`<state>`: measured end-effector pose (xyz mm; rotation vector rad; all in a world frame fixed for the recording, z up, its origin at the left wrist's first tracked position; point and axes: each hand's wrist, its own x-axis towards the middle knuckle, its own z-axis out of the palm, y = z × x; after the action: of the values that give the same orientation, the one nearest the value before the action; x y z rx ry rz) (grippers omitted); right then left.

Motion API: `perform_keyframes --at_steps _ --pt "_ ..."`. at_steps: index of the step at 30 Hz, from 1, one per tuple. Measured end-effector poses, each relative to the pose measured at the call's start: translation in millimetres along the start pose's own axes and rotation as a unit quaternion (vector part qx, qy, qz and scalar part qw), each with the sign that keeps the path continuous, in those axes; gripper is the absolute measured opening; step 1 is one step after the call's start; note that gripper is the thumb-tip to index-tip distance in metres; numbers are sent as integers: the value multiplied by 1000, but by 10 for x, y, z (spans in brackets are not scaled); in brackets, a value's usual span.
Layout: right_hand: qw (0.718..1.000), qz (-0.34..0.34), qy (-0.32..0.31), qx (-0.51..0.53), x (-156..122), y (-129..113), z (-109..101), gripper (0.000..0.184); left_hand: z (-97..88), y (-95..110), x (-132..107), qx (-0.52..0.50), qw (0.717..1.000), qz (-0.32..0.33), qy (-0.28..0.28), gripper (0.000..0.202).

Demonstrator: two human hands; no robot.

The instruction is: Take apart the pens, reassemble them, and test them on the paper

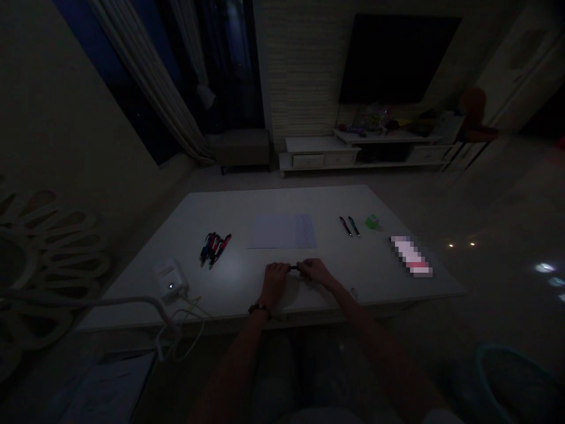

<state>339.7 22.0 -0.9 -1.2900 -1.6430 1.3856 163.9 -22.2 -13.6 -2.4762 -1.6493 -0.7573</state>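
Observation:
Near the front edge of the white table (335,197), my left hand (276,280) and my right hand (315,271) are closed with their fingertips close together. Between them runs a short dark length of what looks like a pen (293,268), gripped at both ends; the rest is hidden by my fingers. Just beyond my hands lies a sheet of paper (273,231), with writing along its right side. To the left is a pile of several pens (215,248) with dark, red and blue parts. A red-and-dark pen (345,226) and a greenish pen (354,227) lie side by side to the right.
A small green object (372,221) and a blurred-out phone-like thing (411,257) lie on the right. At the left stand a white box-shaped device (170,278) and its cable (200,330). A teal-rimmed bin (481,359) is on the floor. The room is dim.

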Motion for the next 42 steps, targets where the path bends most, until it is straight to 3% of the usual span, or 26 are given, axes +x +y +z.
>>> perform_keyframes --at_steps 6,10,14,20,26,31,37,42 --pt "1000 6 4 15 2 -11 24 38 -5 -2 5 4 1000 -1 -7 16" --pt "998 -37 36 21 1 -23 21 33 7 -5 7 7 1000 -2 -8 16" --pt "1000 3 22 12 6 -32 19 35 7 -4 4 4 1000 4 -9 17" --pt "993 -90 78 -7 17 1 23 28 24 -6 3 3 1000 0 -1 16" --pt "997 0 65 -35 14 17 49 37 26 -7 2 -3 1000 -6 -1 16" --pt "995 -74 64 9 5 -19 11 26 26 -11 -1 -5 1000 -11 -7 17" --pt "997 -30 55 44 -14 -34 36 31 26 -2 4 2 1000 -9 1 18" --pt "994 -72 74 26 29 -3 27 27 12 8 12 21 1000 -17 -6 21"
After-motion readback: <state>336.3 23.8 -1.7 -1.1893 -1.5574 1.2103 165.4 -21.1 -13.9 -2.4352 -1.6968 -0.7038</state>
